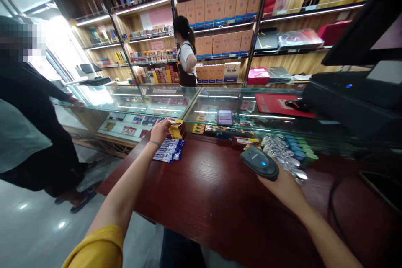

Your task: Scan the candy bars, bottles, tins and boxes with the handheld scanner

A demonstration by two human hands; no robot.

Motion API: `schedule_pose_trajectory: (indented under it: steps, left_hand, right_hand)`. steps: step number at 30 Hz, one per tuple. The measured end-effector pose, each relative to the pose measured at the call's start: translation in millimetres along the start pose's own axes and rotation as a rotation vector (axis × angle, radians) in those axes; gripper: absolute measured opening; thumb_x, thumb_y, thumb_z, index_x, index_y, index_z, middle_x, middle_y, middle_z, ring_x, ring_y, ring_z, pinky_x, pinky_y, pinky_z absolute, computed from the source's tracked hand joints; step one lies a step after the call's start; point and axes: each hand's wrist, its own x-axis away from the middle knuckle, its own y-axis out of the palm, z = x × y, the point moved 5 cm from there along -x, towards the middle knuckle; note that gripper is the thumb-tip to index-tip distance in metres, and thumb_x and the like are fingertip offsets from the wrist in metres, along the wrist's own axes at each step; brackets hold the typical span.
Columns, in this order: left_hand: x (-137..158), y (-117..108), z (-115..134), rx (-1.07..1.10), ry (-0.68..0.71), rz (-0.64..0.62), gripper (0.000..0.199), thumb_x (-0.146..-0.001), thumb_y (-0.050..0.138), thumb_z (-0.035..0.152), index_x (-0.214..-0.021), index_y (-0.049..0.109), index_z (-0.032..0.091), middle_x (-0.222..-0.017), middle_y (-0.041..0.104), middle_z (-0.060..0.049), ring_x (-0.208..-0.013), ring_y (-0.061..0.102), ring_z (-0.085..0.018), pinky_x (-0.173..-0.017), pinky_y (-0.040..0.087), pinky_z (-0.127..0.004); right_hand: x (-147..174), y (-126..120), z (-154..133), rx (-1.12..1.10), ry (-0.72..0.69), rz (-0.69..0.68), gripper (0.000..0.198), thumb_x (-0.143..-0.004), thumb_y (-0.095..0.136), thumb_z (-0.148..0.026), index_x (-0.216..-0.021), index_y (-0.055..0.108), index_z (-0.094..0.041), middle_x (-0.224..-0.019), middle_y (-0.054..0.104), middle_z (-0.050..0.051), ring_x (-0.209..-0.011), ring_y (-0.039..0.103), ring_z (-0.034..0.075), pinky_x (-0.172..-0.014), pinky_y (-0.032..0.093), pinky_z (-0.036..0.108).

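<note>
My left hand [161,131] is closed over the left side of a stack of yellow and maroon packs [177,130] on the dark red counter; its fingertips are partly hidden. Just in front of that stack lie several blue and white sachets [169,150], overlapping in rows. My right hand [284,184] grips a black barcode scanner [260,162] with a lit blue light, held above the counter. Beyond the scanner sits a maroon and yellow pack [245,141], partly covered by it. Silver-topped small items [279,150] are grouped just right of the scanner.
Blue and green round items [301,150] lie beside the silver ones. A glass display case [150,102] runs behind the counter [201,192]. A black monitor [354,21] and a cable stand at the right. One person [185,56] stands behind the case, another [34,113] at left.
</note>
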Motion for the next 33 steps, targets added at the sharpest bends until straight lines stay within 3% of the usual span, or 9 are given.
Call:
schedule_pose_trajectory:
  steps: [4, 10, 16, 20, 23, 27, 33]
  left_hand:
    - [1, 4, -4, -0.001, -0.002, -0.054, 0.024, -0.097, 0.050, 0.021, -0.113, 0.067, 0.027, -0.133, 0.069, -0.007, -0.131, 0.059, -0.028, -0.122, 0.028, -0.052]
    - [7, 15, -6, -0.022, 0.027, -0.080, 0.048, -0.089, 0.062, 0.020, -0.136, 0.058, 0.027, -0.146, 0.060, -0.010, -0.147, 0.044, -0.031, -0.125, 0.020, -0.055]
    - [7, 19, -4, -0.016, -0.016, -0.074, 0.049, -0.087, 0.064, 0.021, -0.135, 0.058, 0.026, -0.147, 0.058, -0.013, -0.149, 0.040, -0.033, -0.125, 0.020, -0.059]
    - [7, 17, 11, -0.029, -0.031, 0.009, 0.055, -0.086, 0.066, 0.027, -0.140, 0.055, 0.020, -0.154, 0.048, -0.018, -0.154, 0.029, -0.039, -0.124, 0.020, -0.061]
    - [9, 20, 40, 0.031, 0.021, 0.104, 0.057, -0.089, 0.064, 0.033, -0.143, 0.053, 0.019, -0.157, 0.043, -0.019, -0.156, 0.024, -0.039, -0.125, 0.020, -0.059]
    - [13, 34, 101, 0.211, 0.106, 0.154, 0.051, -0.093, 0.060, 0.034, -0.143, 0.055, 0.022, -0.155, 0.045, -0.017, -0.153, 0.030, -0.035, -0.126, 0.021, -0.057]
    - [25, 93, 217, 0.660, 0.137, 0.015, 0.041, -0.087, 0.067, 0.024, -0.128, 0.068, 0.026, -0.147, 0.053, -0.014, -0.146, 0.040, -0.035, -0.127, 0.023, -0.055]
  right_hand:
    - [1, 0, 4, -0.013, -0.005, 0.009, 0.060, -0.080, 0.067, -0.043, -0.136, 0.057, -0.024, -0.112, 0.078, 0.009, -0.107, 0.074, 0.034, -0.084, 0.058, 0.040]
    - [0, -3, 7, 0.003, 0.011, 0.018, 0.055, -0.080, 0.068, -0.043, -0.131, 0.060, -0.025, -0.111, 0.078, 0.009, -0.104, 0.074, 0.034, -0.082, 0.060, 0.040]
    - [-1, -6, 1, -0.029, -0.028, 0.026, 0.055, -0.081, 0.069, -0.040, -0.133, 0.059, -0.024, -0.110, 0.078, 0.009, -0.109, 0.072, 0.034, -0.091, 0.057, 0.043]
    - [-3, -24, -5, -0.036, 0.031, 0.088, 0.058, -0.077, 0.071, -0.042, -0.130, 0.058, -0.023, -0.107, 0.078, 0.010, -0.101, 0.074, 0.032, -0.085, 0.058, 0.041]
    - [-3, -45, -9, -0.096, 0.104, 0.146, 0.057, -0.077, 0.071, -0.045, -0.127, 0.060, -0.021, -0.097, 0.078, 0.009, -0.089, 0.075, 0.030, -0.077, 0.058, 0.039]
    - [-5, -72, -10, -0.101, 0.090, 0.274, 0.054, -0.078, 0.071, -0.049, -0.123, 0.064, -0.018, -0.101, 0.079, 0.011, -0.095, 0.074, 0.030, -0.083, 0.056, 0.040]
    - [-7, -93, 6, -0.074, 0.143, 0.297, 0.050, -0.079, 0.071, -0.050, -0.119, 0.067, -0.020, -0.088, 0.078, 0.009, -0.091, 0.074, 0.032, -0.072, 0.057, 0.038]
